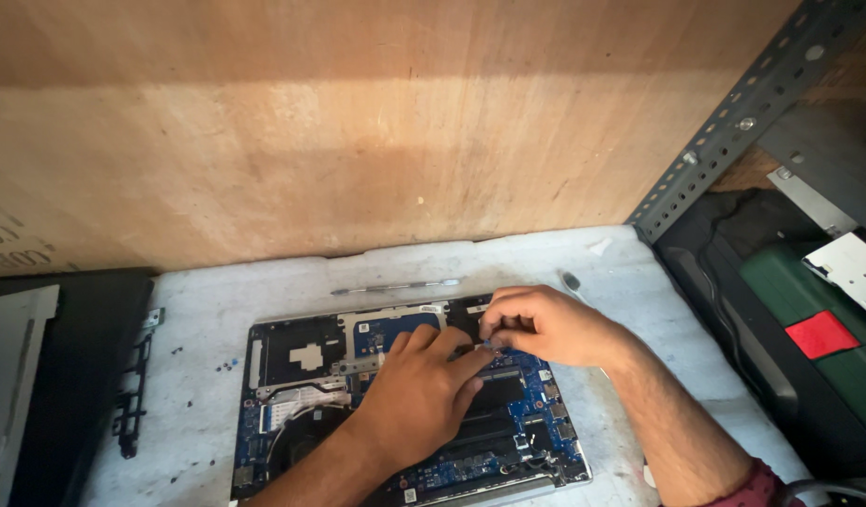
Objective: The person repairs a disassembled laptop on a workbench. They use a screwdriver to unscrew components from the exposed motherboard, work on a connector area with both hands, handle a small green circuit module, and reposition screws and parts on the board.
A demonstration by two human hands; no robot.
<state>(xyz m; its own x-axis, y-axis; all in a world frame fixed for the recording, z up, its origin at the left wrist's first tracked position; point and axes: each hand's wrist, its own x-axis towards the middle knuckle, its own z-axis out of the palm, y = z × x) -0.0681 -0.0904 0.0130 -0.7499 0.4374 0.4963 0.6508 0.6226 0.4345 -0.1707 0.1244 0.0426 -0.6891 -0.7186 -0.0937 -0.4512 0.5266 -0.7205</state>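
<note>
On the pale surface (583, 258) before the plywood wall, the opened laptop (395, 404) lies long axis left-right under me, my left hand (419, 394) pressing flat on its blue board while my right hand (545, 324) pinches a small part just beyond those fingertips.

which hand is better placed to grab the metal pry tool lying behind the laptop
Probably the right hand: it sits at the far edge of the open laptop, closest to the metal pry tool. The left hand lies nearer the person, flat on the board, fingers meeting the right's.
</note>
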